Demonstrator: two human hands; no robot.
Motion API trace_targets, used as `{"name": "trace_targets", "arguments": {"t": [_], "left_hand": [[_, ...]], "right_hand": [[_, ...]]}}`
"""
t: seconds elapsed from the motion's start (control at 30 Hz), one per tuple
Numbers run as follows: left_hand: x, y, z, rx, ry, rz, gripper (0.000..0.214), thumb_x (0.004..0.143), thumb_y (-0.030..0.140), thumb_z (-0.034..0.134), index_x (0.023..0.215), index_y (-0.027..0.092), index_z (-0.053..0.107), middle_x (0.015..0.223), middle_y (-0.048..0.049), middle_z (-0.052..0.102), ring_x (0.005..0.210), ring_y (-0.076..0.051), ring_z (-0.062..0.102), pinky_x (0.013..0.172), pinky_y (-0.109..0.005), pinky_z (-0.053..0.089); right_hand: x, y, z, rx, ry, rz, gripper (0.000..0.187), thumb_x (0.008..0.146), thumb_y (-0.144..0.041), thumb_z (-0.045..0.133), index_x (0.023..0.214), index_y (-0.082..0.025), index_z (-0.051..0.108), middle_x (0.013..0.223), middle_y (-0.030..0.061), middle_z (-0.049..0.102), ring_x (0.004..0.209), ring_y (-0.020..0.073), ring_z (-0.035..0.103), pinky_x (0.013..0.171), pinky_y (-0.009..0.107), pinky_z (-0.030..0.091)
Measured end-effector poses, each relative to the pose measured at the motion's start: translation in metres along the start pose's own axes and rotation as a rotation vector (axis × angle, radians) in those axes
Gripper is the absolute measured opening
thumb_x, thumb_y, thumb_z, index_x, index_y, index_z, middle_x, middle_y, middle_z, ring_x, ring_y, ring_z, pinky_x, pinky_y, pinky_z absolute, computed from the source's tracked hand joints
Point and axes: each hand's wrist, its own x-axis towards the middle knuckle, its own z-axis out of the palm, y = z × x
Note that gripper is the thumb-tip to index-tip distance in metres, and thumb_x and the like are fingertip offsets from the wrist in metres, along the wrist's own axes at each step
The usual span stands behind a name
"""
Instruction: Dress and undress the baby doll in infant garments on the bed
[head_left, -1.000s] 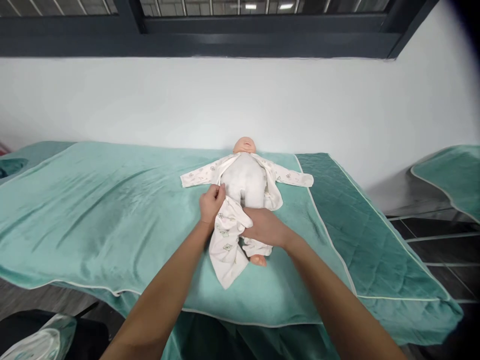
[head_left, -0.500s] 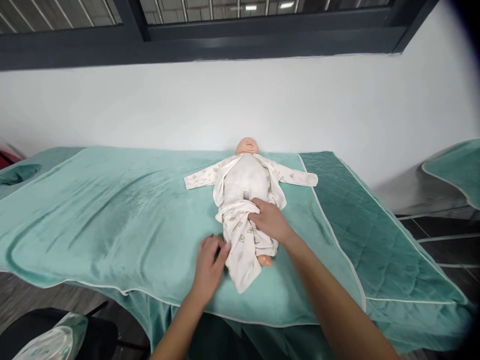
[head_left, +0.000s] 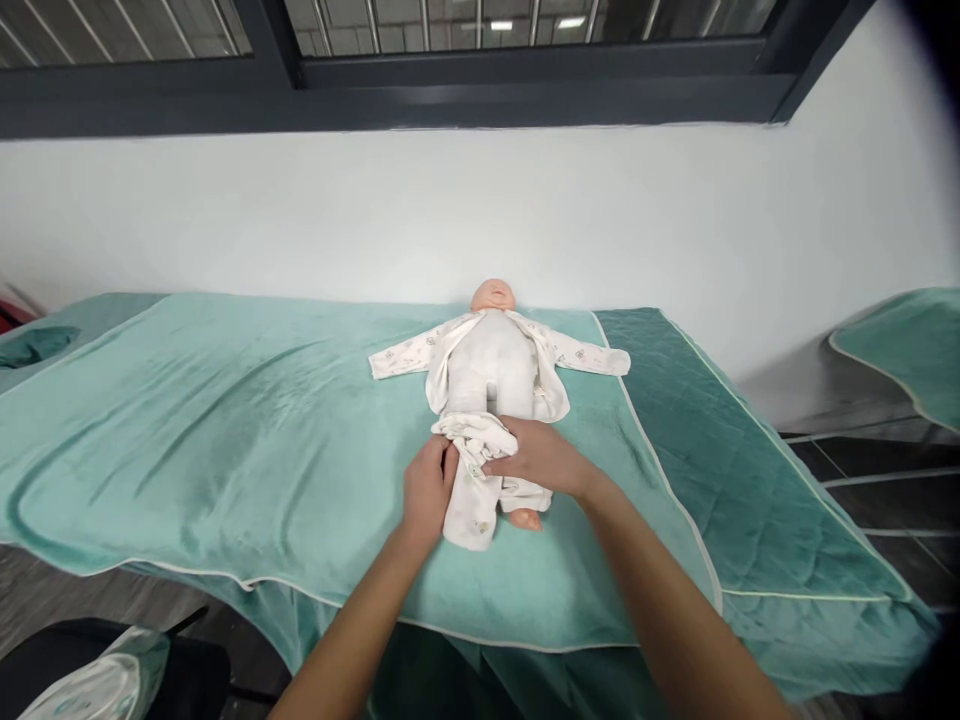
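A baby doll lies on its back, head toward the wall, with a white patterned jacket spread open on its arms. White patterned baby pants are bunched around its legs, and one foot shows below the hem on the right. My left hand is closed on the left edge of the bunched pants. From the right, my right hand grips the gathered fabric between thumb and fingers. The doll's other foot is hidden by the cloth.
A light green blanket covers the bed, over a darker quilted cover on the right. Behind are a white wall and a barred window. A black chair with folded cloth stands at lower left.
My left hand has moved up and taken hold of the pants' edge. The fabric is now gathered higher and the hanging leg is shorter; more of the doll's upper legs shows.
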Motion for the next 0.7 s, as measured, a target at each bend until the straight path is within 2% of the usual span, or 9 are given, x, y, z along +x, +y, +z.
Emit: {"name": "trace_targets", "arguments": {"t": [0.13, 0.3, 0.43, 0.53, 0.7], "left_hand": [[0.018, -0.003, 0.004, 0.13, 0.089, 0.091, 0.025, 0.098, 0.036, 0.041, 0.084, 0.021, 0.056, 0.081, -0.0037, 0.065, 0.071, -0.018, 0.059, 0.065, -0.028, 0.037], [0.031, -0.008, 0.006, 0.193, 0.199, 0.208, 0.031, 0.099, 0.039, 0.04, 0.08, 0.021, 0.056, 0.08, -0.0051, 0.063, 0.069, -0.016, 0.057, 0.066, -0.028, 0.037], [0.029, -0.011, 0.008, 0.246, 0.262, 0.229, 0.031, 0.1, 0.038, 0.039, 0.079, 0.02, 0.055, 0.078, -0.0052, 0.062, 0.067, -0.015, 0.055, 0.064, -0.028, 0.034], [0.024, -0.012, 0.009, 0.282, 0.276, 0.242, 0.03, 0.1, 0.035, 0.038, 0.081, 0.02, 0.055, 0.078, -0.0054, 0.063, 0.067, -0.015, 0.055, 0.064, -0.028, 0.035], [0.021, -0.015, 0.01, 0.311, 0.31, 0.257, 0.027, 0.1, 0.033, 0.041, 0.081, 0.02, 0.055, 0.076, -0.0052, 0.063, 0.065, -0.015, 0.055, 0.063, -0.028, 0.035]], "right_hand": [[0.002, 0.0, 0.001, 0.005, -0.012, 0.015, 0.032, 0.08, -0.037, 0.069, 0.11, -0.026, 0.069, 0.105, -0.0016, 0.073, 0.095, 0.0223, 0.065, 0.079, 0.029, 0.046], [0.006, -0.001, 0.004, -0.019, 0.09, 0.043, 0.02, 0.084, -0.034, 0.06, 0.099, -0.026, 0.07, 0.095, -0.0025, 0.074, 0.087, 0.0203, 0.065, 0.071, 0.026, 0.043], [0.015, -0.001, 0.008, -0.119, 0.2, 0.1, 0.013, 0.081, -0.028, 0.058, 0.088, -0.023, 0.067, 0.082, -0.0005, 0.071, 0.076, 0.0184, 0.061, 0.065, 0.026, 0.037], [0.021, 0.0, 0.01, -0.13, 0.269, 0.146, 0.008, 0.08, -0.028, 0.056, 0.076, -0.021, 0.059, 0.076, 0.0011, 0.068, 0.072, 0.0175, 0.058, 0.063, 0.026, 0.034], [0.027, 0.003, 0.014, -0.132, 0.331, 0.2, 0.012, 0.082, -0.031, 0.053, 0.076, -0.021, 0.054, 0.08, 0.0032, 0.067, 0.077, 0.0187, 0.059, 0.064, 0.026, 0.033]]}}
